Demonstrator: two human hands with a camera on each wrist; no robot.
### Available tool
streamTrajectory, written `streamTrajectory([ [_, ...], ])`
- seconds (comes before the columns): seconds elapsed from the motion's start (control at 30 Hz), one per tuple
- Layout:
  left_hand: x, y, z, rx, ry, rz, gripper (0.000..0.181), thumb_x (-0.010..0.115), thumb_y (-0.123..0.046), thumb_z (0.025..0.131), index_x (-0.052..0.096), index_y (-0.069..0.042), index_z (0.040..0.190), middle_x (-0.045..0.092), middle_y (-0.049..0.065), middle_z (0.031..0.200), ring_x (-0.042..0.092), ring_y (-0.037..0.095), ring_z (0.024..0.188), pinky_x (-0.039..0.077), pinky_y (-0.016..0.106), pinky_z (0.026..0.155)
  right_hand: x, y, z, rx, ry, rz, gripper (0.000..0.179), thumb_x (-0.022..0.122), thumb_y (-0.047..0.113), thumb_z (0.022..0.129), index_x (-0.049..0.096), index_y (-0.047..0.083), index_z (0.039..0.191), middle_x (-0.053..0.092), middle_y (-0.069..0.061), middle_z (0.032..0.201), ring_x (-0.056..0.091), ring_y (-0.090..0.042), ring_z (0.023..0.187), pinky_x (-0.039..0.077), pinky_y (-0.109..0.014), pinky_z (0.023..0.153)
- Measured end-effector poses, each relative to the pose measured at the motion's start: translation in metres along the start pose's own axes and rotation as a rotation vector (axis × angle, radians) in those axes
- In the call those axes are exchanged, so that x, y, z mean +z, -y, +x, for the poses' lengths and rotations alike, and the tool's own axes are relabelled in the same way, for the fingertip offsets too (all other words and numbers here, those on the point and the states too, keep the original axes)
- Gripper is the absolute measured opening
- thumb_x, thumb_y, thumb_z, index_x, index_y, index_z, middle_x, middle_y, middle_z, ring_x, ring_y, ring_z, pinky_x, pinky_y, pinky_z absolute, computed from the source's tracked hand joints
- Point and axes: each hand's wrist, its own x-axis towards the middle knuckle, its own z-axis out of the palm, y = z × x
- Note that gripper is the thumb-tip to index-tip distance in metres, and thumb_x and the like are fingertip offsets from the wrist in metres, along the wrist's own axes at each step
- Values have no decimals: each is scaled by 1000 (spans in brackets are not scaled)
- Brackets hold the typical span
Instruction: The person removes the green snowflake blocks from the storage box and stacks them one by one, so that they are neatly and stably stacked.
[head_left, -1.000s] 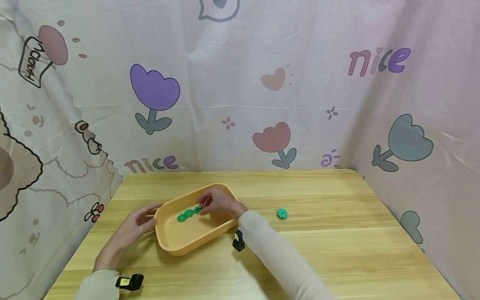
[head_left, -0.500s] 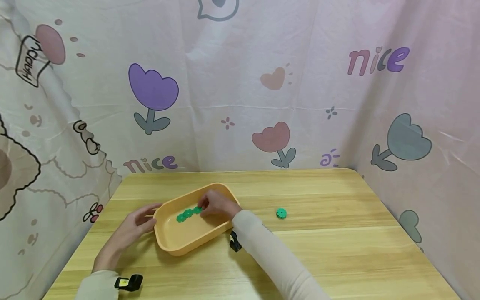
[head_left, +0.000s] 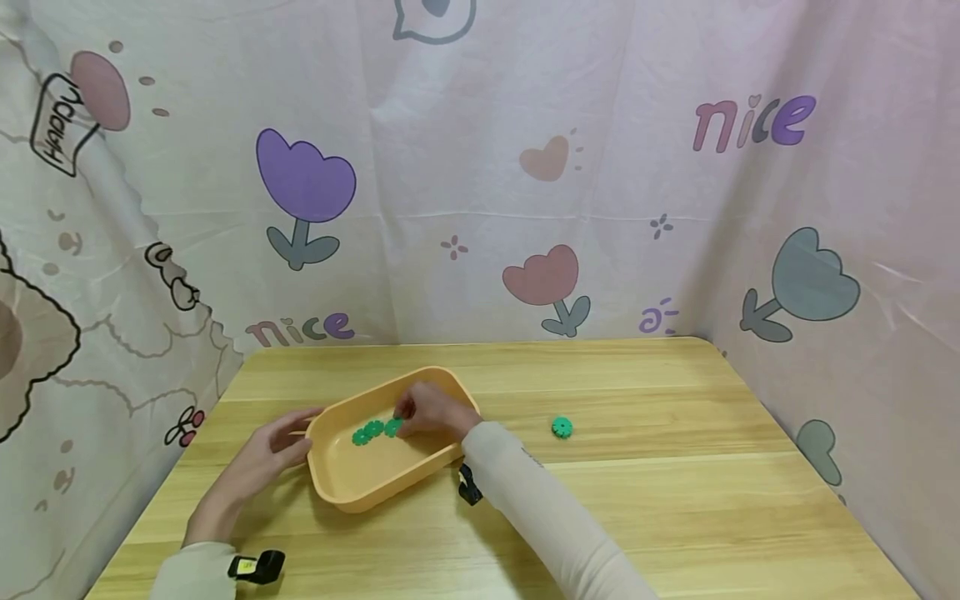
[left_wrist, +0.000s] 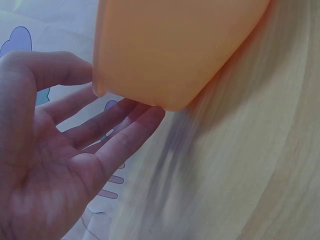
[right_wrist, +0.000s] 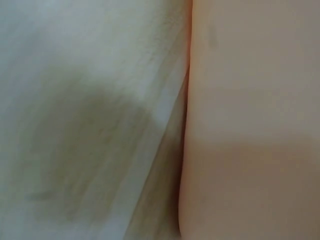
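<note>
An orange-yellow plastic tray [head_left: 375,483] stands on the table, set at an angle. In it lie two green notched discs [head_left: 367,432], side by side. A third green notched disc [head_left: 392,427] sits a little to their right, at the fingertips of my right hand [head_left: 431,408]; these fingers are bent and seem to pinch its edge. My left hand [head_left: 262,450] touches the tray's left end from outside. In the left wrist view its thumb meets the rim and its loosely stretched fingers rest against the outer wall. The right wrist view is blurred and shows no fingers.
One more green notched disc [head_left: 562,427] lies on the wooden table [head_left: 675,483] to the right of the tray. A patterned cloth [head_left: 450,167] hangs behind the table and along its sides.
My right hand has shifted slightly, and the disc at its fingertips has come a little nearer to me, apart from the other two. The left hand stays on the tray's end.
</note>
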Motion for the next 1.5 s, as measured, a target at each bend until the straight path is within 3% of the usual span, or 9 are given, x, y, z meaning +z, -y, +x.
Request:
streamTrajectory([
  [0.43, 0, -2, -1, -11, -1, -9, 52, 54, -18, 97, 37, -6, 145, 45, 26, 139, 58, 1, 109, 54, 18, 85, 1, 0, 0, -101, -7, -24, 15, 78, 9, 77, 71, 7, 90, 70, 0, 82, 54, 4, 67, 47, -6, 62],
  [0.83, 0, -1, -1, -6, 4, -20, 52, 53, -17, 97, 36, -4, 145, 44, 27, 138, 58, 0, 108, 54, 18, 85, 0, 2, -2, -110, -4, -75, 15, 79, 13, 77, 72, 9, 89, 70, 4, 80, 55, 4, 66, 46, -6, 61],
  [1.13, 0, -1, 0, -5, 9, -33, 53, 53, -16, 97, 35, -3, 145, 44, 29, 138, 59, 3, 108, 54, 19, 85, 2, 3, -3, -119, 40, -47, 26, 80, 19, 77, 73, 11, 101, 68, 5, 83, 57, 1, 71, 48, -9, 63],
  [1.5, 0, -1, 1, 14, 7, -26, 51, 53, -15, 97, 37, -3, 144, 44, 29, 138, 59, 2, 108, 55, 19, 85, 2, 4, -3, -157, 77, -70, 20, 76, 18, 80, 73, 9, 98, 72, 0, 90, 56, 1, 73, 47, -8, 65],
])
